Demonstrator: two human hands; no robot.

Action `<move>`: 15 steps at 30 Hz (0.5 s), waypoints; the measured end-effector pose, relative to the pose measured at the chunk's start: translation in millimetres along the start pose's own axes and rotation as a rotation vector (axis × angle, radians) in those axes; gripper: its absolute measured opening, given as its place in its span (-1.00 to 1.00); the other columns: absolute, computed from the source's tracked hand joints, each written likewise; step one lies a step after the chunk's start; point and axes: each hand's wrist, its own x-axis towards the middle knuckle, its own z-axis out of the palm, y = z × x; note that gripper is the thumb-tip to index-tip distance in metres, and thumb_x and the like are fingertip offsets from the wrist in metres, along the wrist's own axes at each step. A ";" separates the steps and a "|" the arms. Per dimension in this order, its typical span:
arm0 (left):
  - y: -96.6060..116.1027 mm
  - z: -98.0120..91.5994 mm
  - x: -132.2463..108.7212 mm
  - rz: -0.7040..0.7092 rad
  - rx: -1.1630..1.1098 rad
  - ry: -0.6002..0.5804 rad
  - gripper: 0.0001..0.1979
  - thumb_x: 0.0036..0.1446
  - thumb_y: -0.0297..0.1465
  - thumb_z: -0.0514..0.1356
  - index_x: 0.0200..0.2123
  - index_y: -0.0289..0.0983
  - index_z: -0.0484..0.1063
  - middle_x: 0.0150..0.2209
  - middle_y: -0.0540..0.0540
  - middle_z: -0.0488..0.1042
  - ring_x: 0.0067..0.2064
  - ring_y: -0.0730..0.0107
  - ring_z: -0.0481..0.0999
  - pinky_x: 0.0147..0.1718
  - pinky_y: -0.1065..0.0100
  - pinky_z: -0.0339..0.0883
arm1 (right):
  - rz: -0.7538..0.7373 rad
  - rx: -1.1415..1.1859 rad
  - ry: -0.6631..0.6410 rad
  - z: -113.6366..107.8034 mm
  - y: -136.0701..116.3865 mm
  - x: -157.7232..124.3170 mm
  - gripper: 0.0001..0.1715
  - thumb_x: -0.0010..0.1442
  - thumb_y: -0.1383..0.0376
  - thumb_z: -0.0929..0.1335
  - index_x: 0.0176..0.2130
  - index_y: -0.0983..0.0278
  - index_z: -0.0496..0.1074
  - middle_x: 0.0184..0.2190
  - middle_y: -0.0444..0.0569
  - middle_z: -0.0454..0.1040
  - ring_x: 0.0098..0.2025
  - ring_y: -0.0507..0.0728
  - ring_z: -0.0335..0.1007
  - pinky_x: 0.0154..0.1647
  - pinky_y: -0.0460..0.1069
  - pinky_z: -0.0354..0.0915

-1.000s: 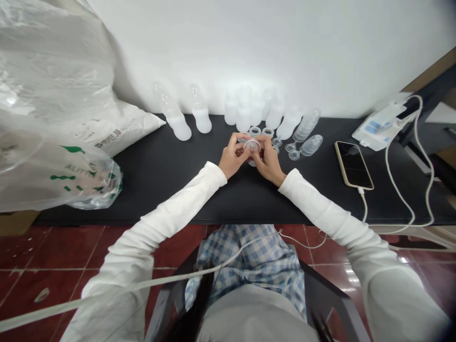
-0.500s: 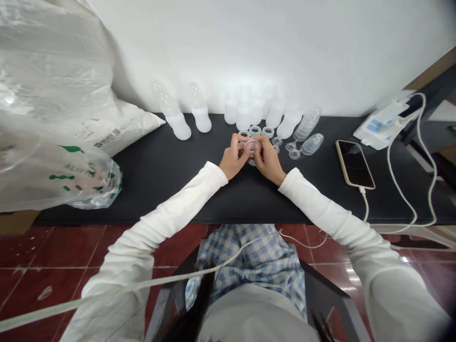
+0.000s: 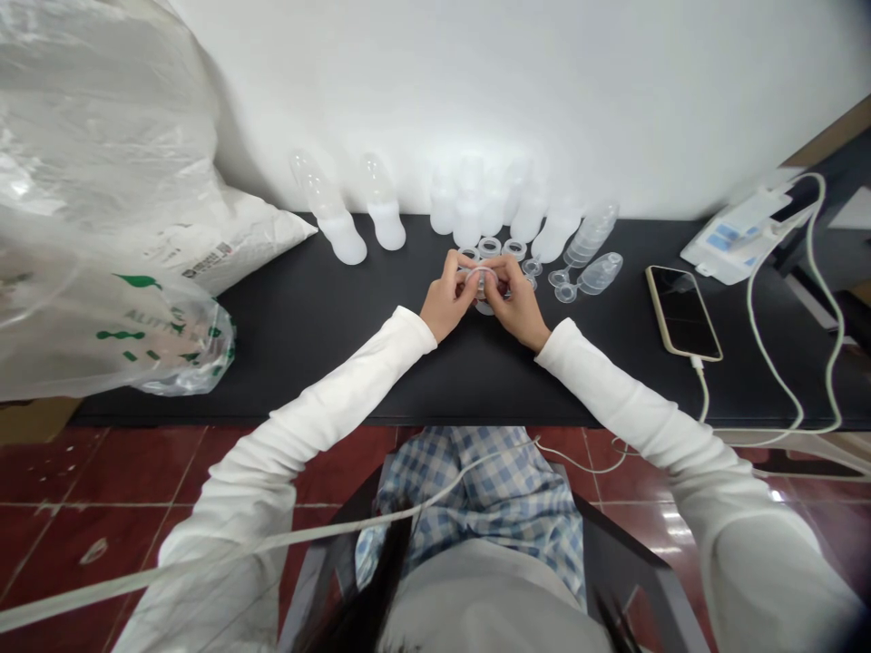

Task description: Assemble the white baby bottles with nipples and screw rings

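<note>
My left hand and my right hand meet over the black table. Between their fingertips they grip a translucent ring; the fingers partly hide it. Both hands are closed, thumbs toward me. Just beyond the fingers lie several loose collar rings, among them one ring and another ring. Small clear discs are right of my right hand. Behind the rings stands a group of white bottles. Farther right are a clear soft cap and a stack of clear caps.
Two white bottles with clear domes, a left one and a right one, stand near the wall. Large plastic bags fill the left side. A phone charges at right, beside a white power strip and loose cables.
Both hands stay together at the same place, with slight finger shifts on the ring. The ring looks turned a little more edge-on. The camera view has moved slightly.
</note>
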 end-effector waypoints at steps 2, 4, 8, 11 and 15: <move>1.1 0.0 -0.2 -0.014 -0.011 -0.002 -0.58 0.26 0.06 0.16 -0.12 -0.16 0.27 -0.35 0.02 0.63 -0.47 0.43 0.58 -0.40 0.35 0.48 | 0.006 0.021 0.012 -0.2 -1.1 0.3 -0.58 0.42 -0.08 0.19 -0.09 0.18 0.33 -0.42 -0.10 0.48 -0.47 0.08 0.34 -0.42 0.04 0.34; 1.8 0.3 -0.6 -0.022 -0.027 -0.006 -0.58 0.26 0.06 0.17 -0.11 -0.15 0.30 -0.35 0.02 0.63 -0.47 0.44 0.58 -0.39 0.35 0.48 | 0.006 0.024 0.023 -0.2 -1.6 0.3 -0.59 0.41 -0.09 0.20 -0.11 0.17 0.33 -0.44 -0.12 0.45 -0.49 0.07 0.30 -0.44 0.03 0.32; 3.0 0.4 -1.7 -0.027 -0.040 -0.013 -0.57 0.25 0.07 0.17 -0.08 -0.15 0.33 -0.33 0.02 0.63 -0.42 0.43 0.60 -0.34 0.34 0.50 | -0.008 0.001 0.040 0.3 -0.1 0.0 -0.56 0.42 -0.10 0.19 -0.10 0.18 0.34 -0.46 -0.12 0.43 -0.49 0.08 0.30 -0.42 0.05 0.34; 4.2 -1.5 -1.9 -0.018 -0.022 -0.013 -0.54 0.26 0.08 0.15 -0.05 -0.16 0.33 -0.34 0.01 0.61 -0.40 0.40 0.60 -0.28 0.31 0.50 | -0.027 -0.036 0.039 0.2 0.9 -0.4 -0.52 0.43 -0.11 0.16 -0.07 0.18 0.34 -0.44 -0.11 0.45 -0.48 0.08 0.34 -0.40 0.06 0.37; 2.9 -5.0 -0.6 0.044 -0.047 -0.084 -0.52 0.26 0.06 0.17 0.01 -0.17 0.29 -0.28 -0.02 0.62 -0.33 0.39 0.61 -0.22 0.30 0.50 | -0.032 -0.044 0.032 -3.2 0.8 -0.7 -0.54 0.44 -0.10 0.14 -0.04 0.17 0.29 -0.36 -0.07 0.50 -0.43 0.08 0.39 -0.41 0.05 0.38</move>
